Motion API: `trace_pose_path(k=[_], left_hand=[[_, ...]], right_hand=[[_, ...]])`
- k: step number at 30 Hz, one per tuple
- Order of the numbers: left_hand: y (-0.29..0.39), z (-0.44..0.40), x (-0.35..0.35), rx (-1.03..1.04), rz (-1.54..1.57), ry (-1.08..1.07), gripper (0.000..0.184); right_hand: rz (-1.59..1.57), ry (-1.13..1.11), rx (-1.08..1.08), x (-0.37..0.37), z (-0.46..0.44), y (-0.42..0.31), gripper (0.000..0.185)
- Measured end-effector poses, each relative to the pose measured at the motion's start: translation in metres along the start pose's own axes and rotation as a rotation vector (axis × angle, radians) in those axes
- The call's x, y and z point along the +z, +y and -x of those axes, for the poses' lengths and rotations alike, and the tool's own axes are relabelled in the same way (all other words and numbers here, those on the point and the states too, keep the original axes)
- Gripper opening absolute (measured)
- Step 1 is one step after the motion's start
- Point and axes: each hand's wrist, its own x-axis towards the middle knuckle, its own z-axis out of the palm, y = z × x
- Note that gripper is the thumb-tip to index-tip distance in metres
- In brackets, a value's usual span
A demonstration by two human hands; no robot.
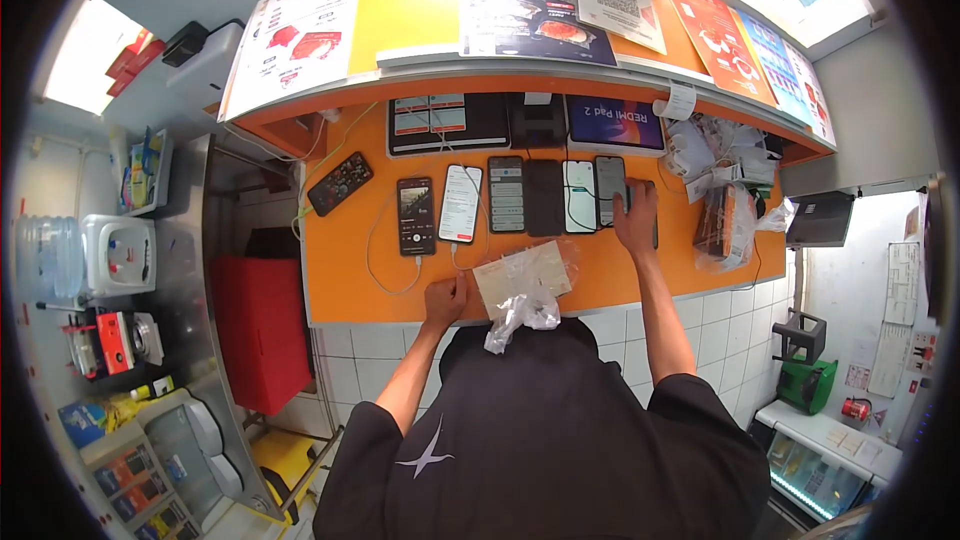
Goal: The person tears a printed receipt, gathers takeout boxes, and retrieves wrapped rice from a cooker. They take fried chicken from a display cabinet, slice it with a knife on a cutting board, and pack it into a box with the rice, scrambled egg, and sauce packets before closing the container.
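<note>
My right hand (637,218) lies over the right end of a row of phones. Its fingertips touch the grey-lit screen of a phone (609,180), and the thumb and fingers are apart. Part of another dark device shows beside the wrist. My left hand (446,301) rests closed in a fist at the counter's front edge. Between my hands lies a paper packet in clear plastic (520,280). Left of the touched phone are a phone with a pale screen (578,195), a grey-lit phone (507,195), a white-lit phone (460,202) and a dark phone (416,215).
Charging cables cross the orange counter (350,280). A tilted phone (340,183) lies at the left. Behind the row stand a Redmi Pad box (615,125) and a black tray (440,135). Plastic bags (725,220) crowd the right. A red box (262,335) stands at left.
</note>
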Motion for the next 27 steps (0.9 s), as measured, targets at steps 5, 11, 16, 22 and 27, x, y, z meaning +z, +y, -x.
trace_pose_path(k=[5,11,16,22,27], left_hand=[[0.009,-0.020,-0.007,-0.024,0.224,-0.150,0.031],[0.096,-0.120,-0.023,0.289,0.188,-0.314,0.033],[0.150,-0.199,0.013,0.524,0.029,-0.370,0.042],[0.140,-0.254,0.090,0.570,-0.307,-0.032,0.051],[0.125,-0.257,0.095,0.469,-0.404,-0.246,0.063]], right_hand=[[-0.249,-0.124,0.025,0.046,-0.058,-0.039,0.034],[-0.292,-0.121,-0.238,0.104,-0.147,-0.050,0.038],[-0.269,-0.294,-0.132,0.131,-0.193,-0.058,0.041],[-0.419,-0.412,-0.100,0.132,-0.201,-0.067,0.034],[-0.489,-0.613,-0.007,0.077,-0.172,-0.110,0.027]])
